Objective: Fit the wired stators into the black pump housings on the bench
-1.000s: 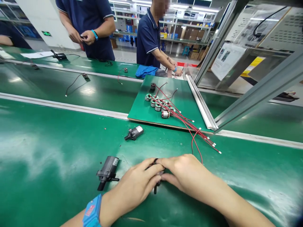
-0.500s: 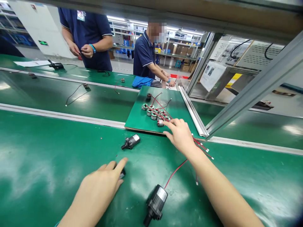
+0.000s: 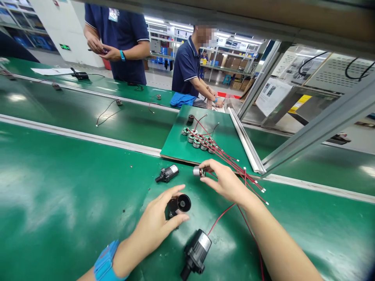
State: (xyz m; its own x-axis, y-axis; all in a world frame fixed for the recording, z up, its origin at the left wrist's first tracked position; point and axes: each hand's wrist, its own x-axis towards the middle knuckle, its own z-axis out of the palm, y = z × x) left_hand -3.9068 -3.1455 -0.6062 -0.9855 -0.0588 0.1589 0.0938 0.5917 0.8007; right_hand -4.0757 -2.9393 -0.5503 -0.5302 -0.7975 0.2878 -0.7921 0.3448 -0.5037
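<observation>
My left hand (image 3: 158, 214) is wrapped round a black pump housing (image 3: 184, 203), whose round open end faces up and to the right. Between the thumb and fingers of my right hand (image 3: 222, 177) is a small silver motor stator (image 3: 199, 171) with red wires, just above the bench near the board's front edge. Beyond it, several stators (image 3: 196, 143) with red wires sit grouped on a raised green board (image 3: 172, 150). One black pump (image 3: 167, 173) lies in front of the board. Another black pump (image 3: 197, 249), with a red wire, lies between my forearms.
The green bench (image 3: 58, 187) has a metal rail (image 3: 123, 146) along its far side. A slanted aluminium post (image 3: 316, 121) stands at the right. Two people in dark blue shirts are across the line. A single wired stator (image 3: 118, 102) lies beyond the rail.
My right hand has drawn a stator off the board towards me. My left hand has raised the housing from the bench and turned its open end into view. The camera view has shifted slightly.
</observation>
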